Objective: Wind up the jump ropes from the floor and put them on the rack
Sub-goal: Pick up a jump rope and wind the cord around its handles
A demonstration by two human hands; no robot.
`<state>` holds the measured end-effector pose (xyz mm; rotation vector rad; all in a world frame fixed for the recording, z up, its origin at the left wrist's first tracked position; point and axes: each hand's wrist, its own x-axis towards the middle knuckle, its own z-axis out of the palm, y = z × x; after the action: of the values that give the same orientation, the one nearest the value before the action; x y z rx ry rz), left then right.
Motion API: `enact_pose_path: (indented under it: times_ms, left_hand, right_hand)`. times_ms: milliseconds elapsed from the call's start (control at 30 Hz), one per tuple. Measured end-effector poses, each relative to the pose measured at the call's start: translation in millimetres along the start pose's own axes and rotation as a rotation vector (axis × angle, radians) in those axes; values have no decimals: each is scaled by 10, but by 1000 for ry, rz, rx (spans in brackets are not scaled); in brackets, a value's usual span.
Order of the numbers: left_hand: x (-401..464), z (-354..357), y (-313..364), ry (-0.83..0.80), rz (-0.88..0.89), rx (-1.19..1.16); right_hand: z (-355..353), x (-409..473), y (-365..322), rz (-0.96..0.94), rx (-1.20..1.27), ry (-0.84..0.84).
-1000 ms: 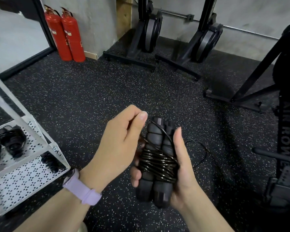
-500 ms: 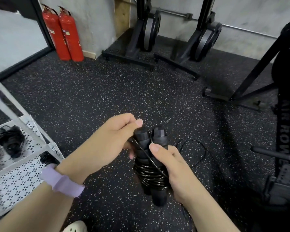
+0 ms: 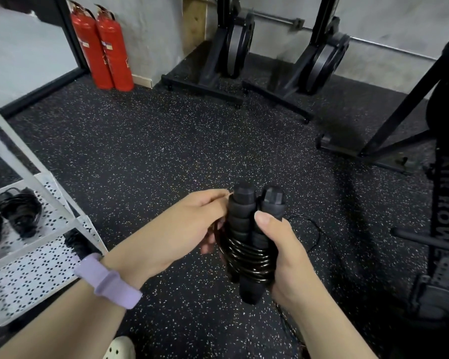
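Hands (image 3: 187, 229): 2, both on 1 jump rope (image 3: 249, 244).

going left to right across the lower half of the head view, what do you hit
white perforated metal rack with wound black jump ropes → lilac wristband → left hand → black foam-handled jump rope → right hand → black rowing machine

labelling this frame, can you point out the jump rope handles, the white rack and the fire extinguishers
jump rope handles (image 3: 241, 216): head view, foam grip of the left handle
white rack (image 3: 24, 270): head view, bare perforated lower shelf
fire extinguishers (image 3: 114, 53): head view, red body of the right one
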<state>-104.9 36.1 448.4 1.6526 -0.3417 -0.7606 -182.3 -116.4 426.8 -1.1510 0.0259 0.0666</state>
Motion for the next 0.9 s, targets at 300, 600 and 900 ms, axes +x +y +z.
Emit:
enact_pose_path:
  times_ms: [300, 600, 900]
  left_hand:
    - [20, 96, -46, 159, -5, -175]
    - [-31, 129, -7, 175, 71, -82]
    - [-50, 130, -16, 289, 46, 82]
  right_hand:
    - [-53, 30, -20, 63, -62, 86]
    - [-76, 43, -86, 74, 48, 100]
    - [-22, 148, -126, 137, 301, 294]
